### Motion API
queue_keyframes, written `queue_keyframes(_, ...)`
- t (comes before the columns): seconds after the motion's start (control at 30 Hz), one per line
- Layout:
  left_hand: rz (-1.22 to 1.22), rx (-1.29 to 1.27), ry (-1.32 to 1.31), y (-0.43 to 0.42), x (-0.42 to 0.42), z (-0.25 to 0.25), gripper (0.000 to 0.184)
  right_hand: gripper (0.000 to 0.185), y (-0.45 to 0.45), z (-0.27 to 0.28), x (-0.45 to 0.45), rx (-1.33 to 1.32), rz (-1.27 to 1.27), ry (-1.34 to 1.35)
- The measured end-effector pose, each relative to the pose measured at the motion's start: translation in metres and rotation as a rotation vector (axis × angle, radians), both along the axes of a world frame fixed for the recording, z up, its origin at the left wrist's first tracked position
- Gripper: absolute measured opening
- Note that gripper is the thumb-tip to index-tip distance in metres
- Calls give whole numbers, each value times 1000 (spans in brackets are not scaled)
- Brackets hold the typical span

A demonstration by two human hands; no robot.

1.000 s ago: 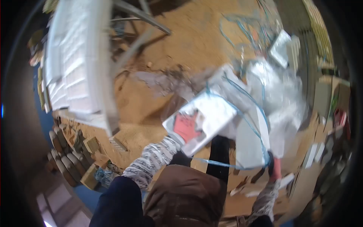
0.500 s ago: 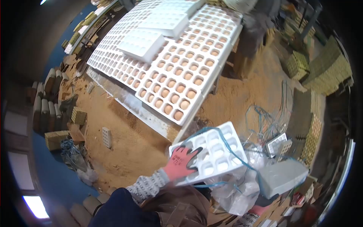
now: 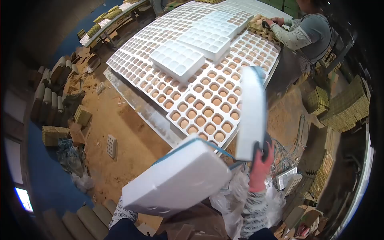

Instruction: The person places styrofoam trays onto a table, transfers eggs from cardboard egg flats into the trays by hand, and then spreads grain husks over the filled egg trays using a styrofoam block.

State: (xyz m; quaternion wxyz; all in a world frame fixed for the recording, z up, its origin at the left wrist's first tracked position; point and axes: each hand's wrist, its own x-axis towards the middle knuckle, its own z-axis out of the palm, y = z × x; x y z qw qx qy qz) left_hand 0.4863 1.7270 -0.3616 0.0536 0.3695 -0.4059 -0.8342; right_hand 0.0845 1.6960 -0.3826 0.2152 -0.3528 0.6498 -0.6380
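A white foam tray (image 3: 176, 178) is tilted up in front of my body, its smooth side towards me. My left hand is hidden behind it; only the patterned left cuff (image 3: 121, 212) shows at its lower left corner, and the tray is held up on that side. My right hand (image 3: 261, 166), in a pink and black glove, grips the lower end of a second white foam piece (image 3: 252, 114), which stands upright, nearly edge-on and blurred. Blue strapping (image 3: 218, 149) runs along the left tray's upper edge towards the right piece.
Ahead, a large table carries white foam trays (image 3: 216, 120) with round brown contents, several trays (image 3: 178, 60) stacked on top. A co-worker (image 3: 310, 36) handles egg-carton-like trays (image 3: 262, 30) at its far right. Clear plastic (image 3: 232, 200) lies below my right arm; yellowish stacks (image 3: 348, 106) stand right.
The left tray has turned from cells showing to smooth side showing, moving left. My right hand has raised its foam piece from the lower right to upright. The view has shifted, revealing the co-worker.
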Motion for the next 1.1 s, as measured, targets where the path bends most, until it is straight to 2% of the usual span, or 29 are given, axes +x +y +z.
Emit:
queue_keyframes(0.03, 118, 24, 3, -5, -3, 4, 66, 30, -20, 9, 19, 78, -4, 142)
queue_keyframes(0.07, 192, 30, -4, -16, -11, 8, 66, 33, -43, 28, 35, 93, 88, 219)
queue_keyframes(0.1, 191, 6, -48, -25, -17, 7, 66, 43, -61, 1, 34, 161, 130, 691)
queue_keyframes(0.13, 67, -89, -139, -34, -21, 5, 65, 53, -76, -9, 37, 233, 258, 944)
queue_keyframes(0.2, -456, -497, -343, -45, -18, -1, 66, 57, -86, -2, 43, 286, 377, 873)
queue_keyframes(0.3, -546, -439, -358, -46, -16, 1, 69, 68, -51, 14, 41, 114, 514, 505)
queue_keyframes(0.37, -620, -531, -509, -52, -33, 34, 71, 80, -10, -21, 32, 197, 956, -358)
queue_keyframes(0.43, -644, -634, -579, -52, -39, 42, 74, 73, 30, -24, 39, 456, 1269, -226)
queue_keyframes(0.47, -701, -629, -513, -57, -40, 50, 74, 77, 39, -9, 48, 456, 1366, -274)
queue_keyframes(0.53, -821, -616, -376, -67, -50, 67, 74, 65, 52, -24, 35, 608, 1497, -166)
queue_keyframes(0.57, -862, -714, -333, -66, -55, 63, 73, 57, 55, -21, 26, 609, 1428, 103)
queue_keyframes(0.63, -1168, -891, -595, -69, -69, 61, 70, 43, 66, -18, 15, 581, 1193, 269)
queue_keyframes(0.7, -1168, -776, -356, -85, -76, 77, 72, 40, 71, -22, 2, 594, 859, 24)
queue_keyframes(0.77, -1132, -676, -377, -103, -64, 79, 75, 47, 60, -28, -12, 490, 557, -215)
queue_keyframes(0.8, -989, -574, -201, -110, -51, 74, 74, 51, 52, -28, -16, 369, 442, -321)
queue_keyframes(0.83, -866, -457, -21, -116, -37, 70, 73, 55, 41, -25, -17, 365, 342, -311)
queue_keyframes(0.9, -664, -350, 108, -111, -11, 68, 71, 63, 12, -19, -17, 343, 148, -288)
queue_keyframes(0.97, -444, -322, 37, -91, 15, 62, 68, 50, -34, -82, -24, 265, -216, 437)
queue_keyframes(1.03, -206, -312, -71, -70, 35, 50, 66, 54, -65, -104, -38, 392, -220, 573)
queue_keyframes(1.1, 38, -331, -145, -57, 48, 41, 64, 75, -87, -96, -53, 686, 120, 76)
